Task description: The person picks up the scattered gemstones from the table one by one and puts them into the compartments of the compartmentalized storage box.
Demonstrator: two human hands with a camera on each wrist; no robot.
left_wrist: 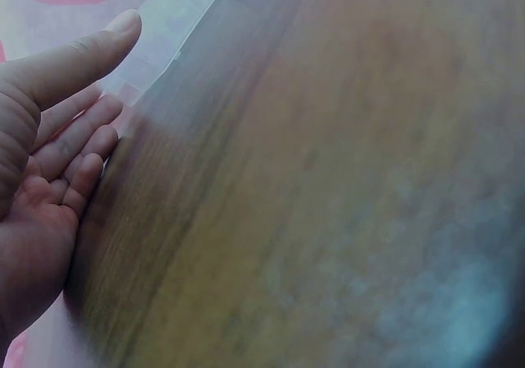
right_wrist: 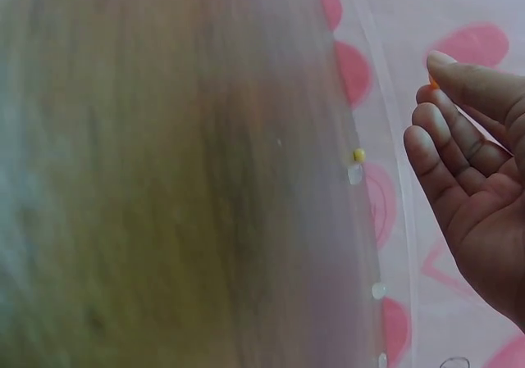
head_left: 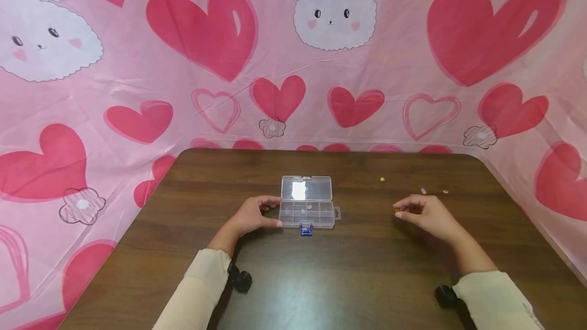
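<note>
A clear plastic compartment box with a blue latch stands on the table, its lid raised at the back. A couple of small pale pieces lie in its compartments. At the box's left end, my left hand touches it with thumb and fingertips, the thumb nearly straight in the left wrist view. Away to the right, my right hand pinches a tiny orange piece between thumb and forefinger. Most of that piece is hidden by the fingertips.
Beyond the right hand lie a small yellow piece and two clear pieces, one being an oval piece. The brown wooden table meets a pink cloth with hearts and rabbits at its back edge.
</note>
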